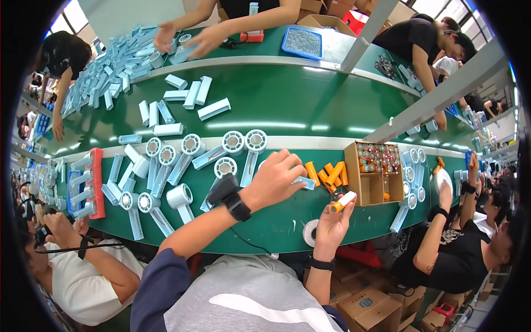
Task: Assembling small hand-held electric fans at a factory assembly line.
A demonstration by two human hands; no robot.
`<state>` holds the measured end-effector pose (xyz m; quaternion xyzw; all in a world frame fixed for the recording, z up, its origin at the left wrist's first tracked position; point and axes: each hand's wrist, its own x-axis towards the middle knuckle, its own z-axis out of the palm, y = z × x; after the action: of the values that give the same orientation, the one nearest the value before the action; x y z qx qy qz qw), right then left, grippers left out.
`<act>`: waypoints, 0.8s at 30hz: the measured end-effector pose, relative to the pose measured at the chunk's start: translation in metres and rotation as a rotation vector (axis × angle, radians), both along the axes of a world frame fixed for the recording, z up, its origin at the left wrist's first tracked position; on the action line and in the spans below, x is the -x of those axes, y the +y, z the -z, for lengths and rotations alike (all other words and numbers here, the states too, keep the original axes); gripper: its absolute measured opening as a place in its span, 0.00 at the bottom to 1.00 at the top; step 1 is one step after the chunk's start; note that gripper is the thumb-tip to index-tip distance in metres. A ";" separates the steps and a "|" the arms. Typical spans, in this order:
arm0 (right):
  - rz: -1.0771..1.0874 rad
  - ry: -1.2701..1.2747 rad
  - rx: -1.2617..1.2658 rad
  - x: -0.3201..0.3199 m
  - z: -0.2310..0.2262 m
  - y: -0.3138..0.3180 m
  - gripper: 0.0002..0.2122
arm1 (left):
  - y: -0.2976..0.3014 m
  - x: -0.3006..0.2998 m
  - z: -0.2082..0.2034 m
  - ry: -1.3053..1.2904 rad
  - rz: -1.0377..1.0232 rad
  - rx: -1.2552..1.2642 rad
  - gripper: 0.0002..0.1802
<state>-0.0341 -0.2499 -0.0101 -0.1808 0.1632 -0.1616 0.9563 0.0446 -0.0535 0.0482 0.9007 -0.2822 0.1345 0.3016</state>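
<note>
My left hand [276,180] is over the middle of the green bench with its fingers bent and closed. The end of a light-blue plastic handle [304,182] sticks out past my fingertips; the rest of it is hidden under the hand. In my right hand [333,224], an orange cylindrical battery [337,207] with a white piece along its upper end is pinched between thumb and fingers. Several loose orange batteries [334,174] lie just beyond it. Beside my left hand are light-blue handheld fan bodies [233,142] with round heads.
A cardboard box [363,197] with dividers holds wired batteries at the right. A white tape roll [310,233] lies near the front edge. A red rack [96,183] stands at the left. Across the conveyor [265,102], with loose blue shells on it, another person's hands [202,41] work by a heap.
</note>
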 end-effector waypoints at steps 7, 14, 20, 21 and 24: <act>0.200 -0.074 0.539 -0.020 0.007 0.017 0.15 | 0.027 0.006 0.050 -0.123 0.070 -0.143 0.22; 0.026 -0.204 1.478 -0.040 0.015 -0.001 0.18 | 0.041 -0.008 0.054 -0.111 0.128 0.111 0.18; -0.047 -0.206 1.235 -0.048 0.022 -0.008 0.18 | 0.027 -0.012 0.076 -0.083 0.161 0.121 0.11; -0.059 -0.203 1.236 -0.047 0.024 -0.007 0.18 | 0.026 -0.010 0.075 -0.075 0.152 0.124 0.11; -0.108 -0.350 1.541 -0.044 0.032 -0.006 0.20 | 0.026 -0.010 0.068 0.000 0.100 -0.014 0.10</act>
<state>0.0097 -0.2560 -0.0423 -0.7716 -0.1562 -0.2087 0.5802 0.0543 -0.0275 -0.0199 0.8877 -0.3277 0.1171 0.3016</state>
